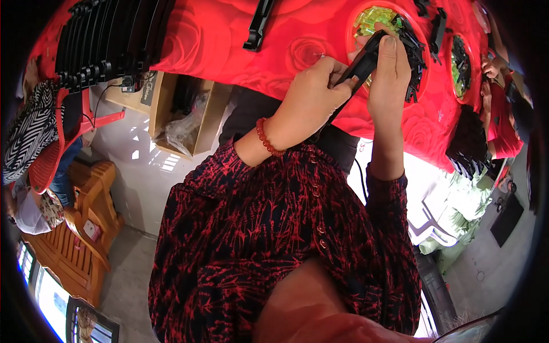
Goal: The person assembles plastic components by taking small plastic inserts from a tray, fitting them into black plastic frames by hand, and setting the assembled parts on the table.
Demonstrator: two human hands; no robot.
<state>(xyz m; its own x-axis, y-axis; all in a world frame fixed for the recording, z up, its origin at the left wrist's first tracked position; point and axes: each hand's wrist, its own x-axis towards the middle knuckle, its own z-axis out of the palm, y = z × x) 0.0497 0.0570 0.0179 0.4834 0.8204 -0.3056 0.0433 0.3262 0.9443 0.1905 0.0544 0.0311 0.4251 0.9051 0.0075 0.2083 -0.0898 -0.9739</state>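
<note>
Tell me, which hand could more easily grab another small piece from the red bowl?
Probably the right hand: it hovers directly over the red bowl of black and yellow-green pieces, steadying the black part. The left hand is farther off.

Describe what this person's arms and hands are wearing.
Both arms have dark sleeves with a red brush-stroke print, pushed up the forearms. The left hand has a red beaded bracelet at its wrist. The right hand is bare, with no gloves or rings visible.
</note>
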